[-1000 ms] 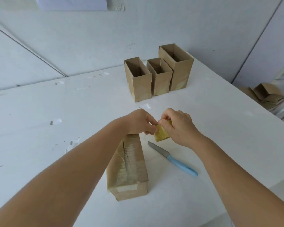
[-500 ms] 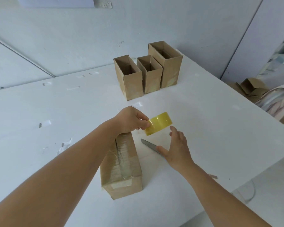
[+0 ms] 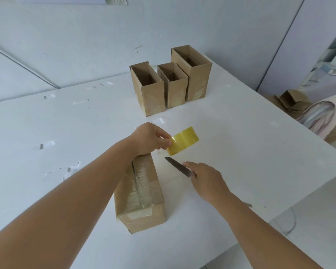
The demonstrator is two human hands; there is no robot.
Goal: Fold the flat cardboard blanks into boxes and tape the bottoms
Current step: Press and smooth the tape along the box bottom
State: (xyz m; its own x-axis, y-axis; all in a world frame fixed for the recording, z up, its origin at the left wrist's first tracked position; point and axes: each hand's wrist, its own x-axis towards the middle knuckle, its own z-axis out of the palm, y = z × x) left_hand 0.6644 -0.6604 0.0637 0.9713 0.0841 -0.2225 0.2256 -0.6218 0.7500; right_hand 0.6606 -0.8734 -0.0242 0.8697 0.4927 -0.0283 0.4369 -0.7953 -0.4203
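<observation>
A cardboard box (image 3: 142, 193) lies on its side on the white table (image 3: 241, 152), its taped bottom facing up. Just beyond the box's far end, my left hand (image 3: 148, 138) pinches a yellow roll of tape (image 3: 183, 140) and holds it above the table. My right hand (image 3: 206, 177) lies over the handle of a knife (image 3: 177, 166), whose steel blade points away to the left; the handle is hidden under the hand, so the grip cannot be made out.
Three folded boxes (image 3: 171, 84) stand open-topped at the back of the table. Scraps of clear tape (image 3: 47, 144) dot the left side. More cardboard (image 3: 291, 98) lies off the table's right edge, beside a pale rounded object (image 3: 318, 117).
My right hand let go of the tape roll and dropped to the knife. My left hand keeps the roll, held a little higher. The camera has turned slightly right.
</observation>
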